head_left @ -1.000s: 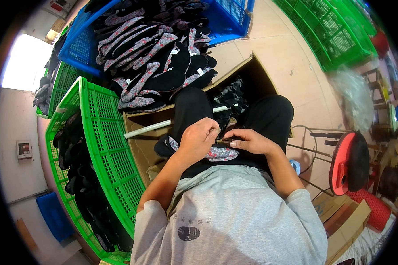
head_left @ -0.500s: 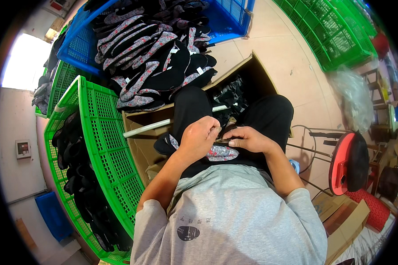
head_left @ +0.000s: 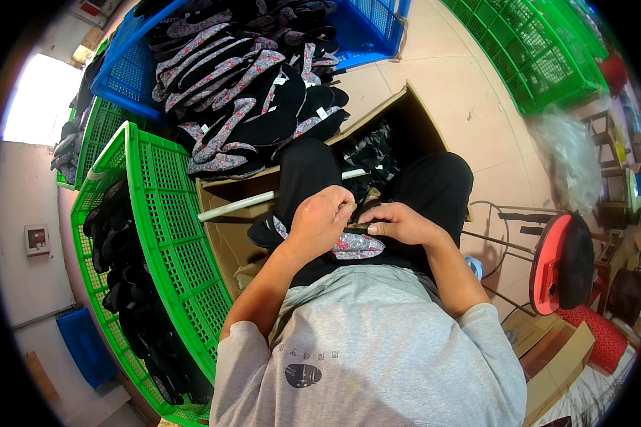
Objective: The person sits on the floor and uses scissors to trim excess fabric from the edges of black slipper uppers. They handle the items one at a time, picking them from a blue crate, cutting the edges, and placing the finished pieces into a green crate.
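Observation:
A cloth slipper (head_left: 357, 246) with grey-and-red floral fabric and a black part lies across my lap, partly hidden under my left hand. My left hand (head_left: 322, 219) is closed above it, fingertips pinched; what they pinch is too small to make out. From the other side my right hand (head_left: 404, 225) comes in, thumb and forefinger pressed together at the slipper's upper edge. The two sets of fingertips are close together. Beyond my knees, many similar slippers (head_left: 271, 107) are heaped in and before a blue crate (head_left: 132, 82).
Under my knees is an open cardboard box (head_left: 424, 117) with dark scraps (head_left: 374, 153), crossed by a white rod (head_left: 238, 206). A green crate (head_left: 178, 220) of black pieces stands at my left. Far right are another green crate (head_left: 527, 53) and a red-topped stool (head_left: 546, 267).
Almost nothing differs. My left hand has risen very slightly; the slipper and my right hand stay in nearly the same place.

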Available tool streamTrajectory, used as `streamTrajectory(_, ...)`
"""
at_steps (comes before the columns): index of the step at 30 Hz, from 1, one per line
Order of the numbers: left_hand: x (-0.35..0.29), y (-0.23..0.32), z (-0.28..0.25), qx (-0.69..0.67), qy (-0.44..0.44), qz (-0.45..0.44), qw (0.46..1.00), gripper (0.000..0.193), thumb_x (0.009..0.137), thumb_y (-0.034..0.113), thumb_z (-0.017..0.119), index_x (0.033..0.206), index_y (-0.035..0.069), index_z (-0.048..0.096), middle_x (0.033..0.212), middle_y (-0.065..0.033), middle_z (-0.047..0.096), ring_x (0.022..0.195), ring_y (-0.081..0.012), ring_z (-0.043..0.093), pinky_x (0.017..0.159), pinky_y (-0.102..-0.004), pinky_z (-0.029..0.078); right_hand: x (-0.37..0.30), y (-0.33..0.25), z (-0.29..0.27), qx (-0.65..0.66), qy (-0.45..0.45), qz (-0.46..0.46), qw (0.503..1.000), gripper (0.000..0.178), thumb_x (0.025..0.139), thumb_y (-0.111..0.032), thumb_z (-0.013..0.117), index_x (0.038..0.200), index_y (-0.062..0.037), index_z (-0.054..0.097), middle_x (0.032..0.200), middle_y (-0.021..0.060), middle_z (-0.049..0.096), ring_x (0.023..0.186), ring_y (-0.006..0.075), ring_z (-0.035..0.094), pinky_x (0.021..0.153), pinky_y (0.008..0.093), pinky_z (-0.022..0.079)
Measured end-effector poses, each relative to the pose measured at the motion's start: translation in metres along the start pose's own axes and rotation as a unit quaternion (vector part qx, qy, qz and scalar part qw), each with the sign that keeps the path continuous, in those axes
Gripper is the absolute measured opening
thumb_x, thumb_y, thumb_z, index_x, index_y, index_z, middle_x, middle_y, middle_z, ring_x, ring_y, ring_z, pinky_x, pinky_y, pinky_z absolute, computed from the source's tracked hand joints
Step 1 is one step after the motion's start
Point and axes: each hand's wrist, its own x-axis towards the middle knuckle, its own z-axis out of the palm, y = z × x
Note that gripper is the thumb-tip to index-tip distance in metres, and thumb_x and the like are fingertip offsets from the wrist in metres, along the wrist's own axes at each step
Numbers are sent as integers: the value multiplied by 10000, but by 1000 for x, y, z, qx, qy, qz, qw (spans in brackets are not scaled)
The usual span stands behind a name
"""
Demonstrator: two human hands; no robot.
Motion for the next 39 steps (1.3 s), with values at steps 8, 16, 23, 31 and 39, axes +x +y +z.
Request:
streamTrajectory(8,2,-8,4,20,33,5,999,85,908,80,615,943,7,640,801,-83,641,624,-161,645,595,-289,492,0,4,1,35,15,1,999,210,941,-103,662,1130,-12,670,965,27,674,912,105,592,825,279,488)
streamTrajectory(16,14,-16,8,-40,84,-3,996,270,952,44,540,1189,6,662,1010,-111,716,667,-150,659,632,-269,513,-28,16,9,117,30,74,990,460,821,-62,786,1237,-18,595,1094,-18,599,981,90,552,868,262,463)
streamTrajectory(23,21,-7,0,-40,50,12,998,216,914,130,637,1078,5,701,955,-124,721,752,-208,701,672,-308,535,-35,40,26,194,98,86,972,434,843,-88,783,1223,-8,588,1038,-16,617,929,66,558,851,249,478)
streamTrajectory(31,6,-2,-15,269,-154,89,946,531,820,440,715,1197,75,639,1085,-135,673,968,-336,649,855,-413,512,-9,26,27,281,184,109,935,183,928,-228,679,1045,-90,649,716,-61,520,580,28,423,487,188,287)
streamTrajectory(39,16,-30,-36,50,-12,-130,990,358,960,360,635,933,3,655,804,-117,660,755,-224,637,694,-368,487,26,0,43,340,227,50,911,246,993,-348,617,963,-104,606,747,-61,524,616,37,477,537,200,376)
